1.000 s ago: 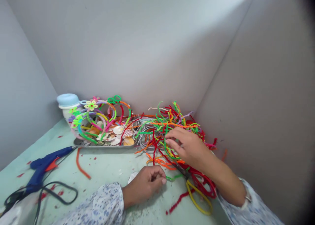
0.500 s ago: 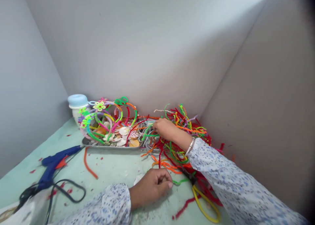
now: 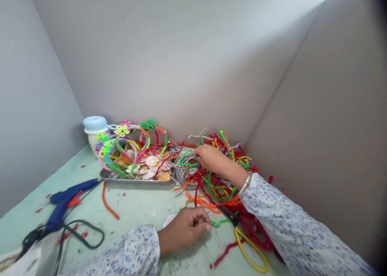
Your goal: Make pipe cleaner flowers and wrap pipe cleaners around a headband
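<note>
My right hand [image 3: 208,157] reaches into a tangled heap of fuzzy pipe cleaners [image 3: 211,183], its fingertips pinched at a green pipe cleaner [image 3: 184,163] that bends over a coil of silvery wire [image 3: 186,173]. Lower down, my left hand [image 3: 187,229] rests near the table with thumb and fingers curled closed. From its fingertips a green strand [image 3: 222,223] runs right toward the scissors [image 3: 249,250] with yellow handles; whether the fingers grip that strand is hidden. A whitish piece [image 3: 169,219] shows partly behind the left hand.
A metal tray [image 3: 136,181] holds shells [image 3: 152,161] and decorated hoops [image 3: 148,137]. Behind it stands a jar [image 3: 96,131] with a blue lid. A blue glue gun [image 3: 65,199] with its black cable lies left, near an orange strip [image 3: 109,201]. Grey panels [image 3: 181,66] enclose the table.
My right hand has drawn slightly right, and the green pipe cleaner at its fingertips has shifted, uncovering more of the wire coil. My left hand stays about where it was.
</note>
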